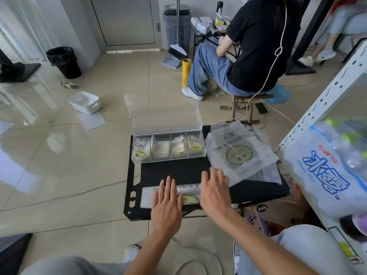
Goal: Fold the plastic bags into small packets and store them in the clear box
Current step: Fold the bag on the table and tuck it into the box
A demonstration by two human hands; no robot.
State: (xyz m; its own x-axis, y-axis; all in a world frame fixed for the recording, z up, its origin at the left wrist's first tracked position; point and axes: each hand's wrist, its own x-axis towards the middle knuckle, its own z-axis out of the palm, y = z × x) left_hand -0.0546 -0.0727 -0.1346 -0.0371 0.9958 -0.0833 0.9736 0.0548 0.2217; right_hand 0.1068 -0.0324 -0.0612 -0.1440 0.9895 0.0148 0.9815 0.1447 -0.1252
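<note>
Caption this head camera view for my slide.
Left hand presses a half-folded plastic bag on the black table, right hand at its end; clear box with packets behind, unfolded bags beside.

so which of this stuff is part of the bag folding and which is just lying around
Part of the job: half-folded bag pressed by the left hand and right hand; stack of flat bags; clear box.
Lying about: white basket; black bin; yellow roll; broom; pack of water bottles.

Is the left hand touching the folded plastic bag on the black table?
Touching. The head view shows the left hand lying flat on the folded plastic bag, fingers straight.
</note>
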